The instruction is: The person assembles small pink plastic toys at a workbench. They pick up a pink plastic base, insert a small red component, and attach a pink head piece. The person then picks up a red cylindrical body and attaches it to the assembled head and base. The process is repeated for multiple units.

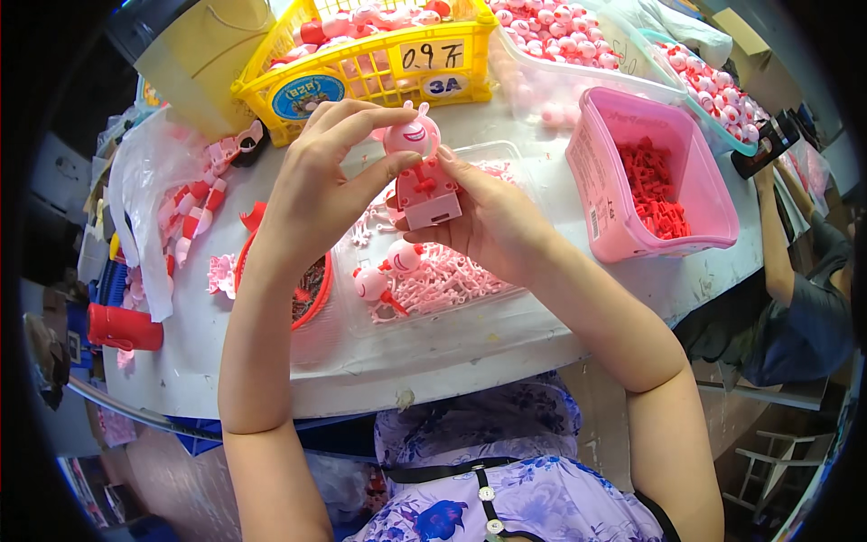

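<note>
Nearest: person's lap in a purple floral garment, both forearms coming up from the lower edge over a white work surface point(226, 361), scuffed along the front edge. Left hand point(316, 194) grip clamped on the round pink plastic toy head point(413, 137), thumb and forefinger pinching it. Right hand point(488, 221) grip clamped on the pink boxy toy body with red insert point(428, 194), directly under the head, the two touching, held above the surface. Below the hands: one clear shallow plastic tray point(506, 312) holding loose pink plastic sprues plus two finished pink heads point(386, 271). Left of it, one red-rimmed round dish point(312, 289), mostly hidden by the left forearm. Right: one pink rectangular tub point(596, 190) of small red parts, count not readable. Far edge: one yellow slotted basket point(361, 77) and two clear bins point(578, 77) of pink-and-red heads. Far right, another person's arm point(775, 244) at the surface edge.
</note>
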